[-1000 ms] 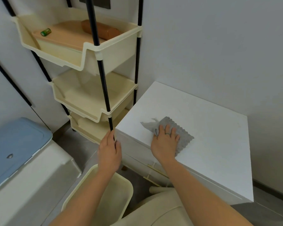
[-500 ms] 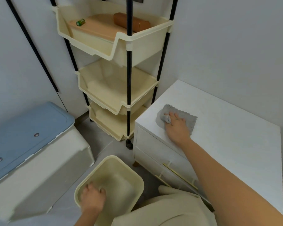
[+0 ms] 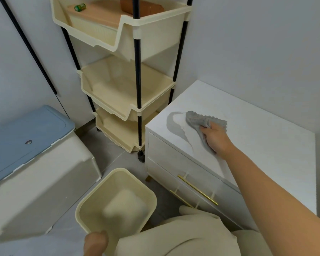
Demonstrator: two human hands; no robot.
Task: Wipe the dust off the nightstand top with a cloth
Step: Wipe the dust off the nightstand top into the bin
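Observation:
The white nightstand stands at the right against the wall, with two drawers and brass handles. A grey cloth with a scalloped edge is bunched and lifted off the top near its left end, casting a grey shadow on the surface. My right hand is closed around the cloth. My left hand grips the near rim of a cream plastic bin, which sits low in front of the nightstand's left corner.
A three-tier cream rack on black poles stands left of the nightstand, its top tray holding a brown roll and a small green item. A white box with a blue lid sits at the left on the grey floor.
My right hand went from flat on the spread cloth to gripping it bunched and raised. My left hand left the nightstand's corner, dropped to the bin and now holds its rim.

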